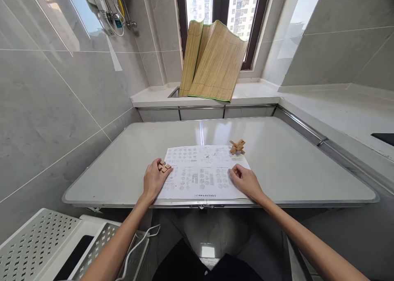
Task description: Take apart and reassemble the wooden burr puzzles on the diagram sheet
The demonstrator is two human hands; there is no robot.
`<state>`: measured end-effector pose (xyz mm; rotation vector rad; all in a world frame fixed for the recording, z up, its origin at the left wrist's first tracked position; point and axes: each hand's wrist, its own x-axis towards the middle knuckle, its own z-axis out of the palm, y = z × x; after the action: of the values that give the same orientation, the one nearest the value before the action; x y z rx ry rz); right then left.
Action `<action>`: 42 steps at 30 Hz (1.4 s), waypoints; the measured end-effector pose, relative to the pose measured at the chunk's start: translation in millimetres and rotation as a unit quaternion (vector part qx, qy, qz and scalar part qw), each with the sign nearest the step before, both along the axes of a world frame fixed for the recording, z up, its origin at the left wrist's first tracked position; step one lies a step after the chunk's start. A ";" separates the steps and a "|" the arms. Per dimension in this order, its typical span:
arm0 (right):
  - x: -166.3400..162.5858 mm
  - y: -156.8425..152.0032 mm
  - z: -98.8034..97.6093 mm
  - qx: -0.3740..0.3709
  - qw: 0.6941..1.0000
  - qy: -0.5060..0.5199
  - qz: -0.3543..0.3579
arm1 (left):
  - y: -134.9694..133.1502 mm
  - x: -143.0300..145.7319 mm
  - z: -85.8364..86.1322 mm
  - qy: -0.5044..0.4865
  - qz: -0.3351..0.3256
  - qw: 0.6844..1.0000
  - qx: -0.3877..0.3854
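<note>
On the white folding table (286,166) lies a printed instruction sheet (197,182) with rows of small diagrams. My left hand (152,179) is closed around a small wooden burr puzzle (164,167) at the sheet's left edge. My right hand (245,180) rests over the sheet's right edge with its fingers curled in; whether anything small is pinched there is hidden. Beyond that hand, at the sheet's upper right corner, stands another wooden puzzle (237,147) made of crossed, interlocked sticks.
A folded bamboo mat (215,61) leans against the window on the white ledge (258,91). A white counter (344,108) runs along the right. At the lower left is a white perforated rack (40,236) with a white cable (129,252). Tiled walls close in both sides.
</note>
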<state>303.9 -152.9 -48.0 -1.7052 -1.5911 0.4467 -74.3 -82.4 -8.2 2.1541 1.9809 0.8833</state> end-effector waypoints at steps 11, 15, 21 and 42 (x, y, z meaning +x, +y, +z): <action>0.8 -1.2 6.6 0.004 1.000 0.000 -0.001 | 0.6 77.0 21.7 -0.107 -0.166 0.979 -0.042; 1.9 0.4 6.9 -0.001 1.000 -0.013 0.001 | 7.3 127.5 25.9 -0.127 -0.274 0.950 -0.083; 5.5 0.9 9.0 -0.010 1.000 -0.018 0.017 | 29.1 155.7 15.9 -0.069 -0.381 0.917 -0.098; -11.9 58.6 35.1 -0.092 0.969 -0.067 0.217 | 73.6 118.7 -2.6 -0.041 -0.448 0.891 -0.055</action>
<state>292.0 -94.3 -12.9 -1.5376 -2.0888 0.7275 44.4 -8.8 -10.8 2.4826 0.7576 0.6378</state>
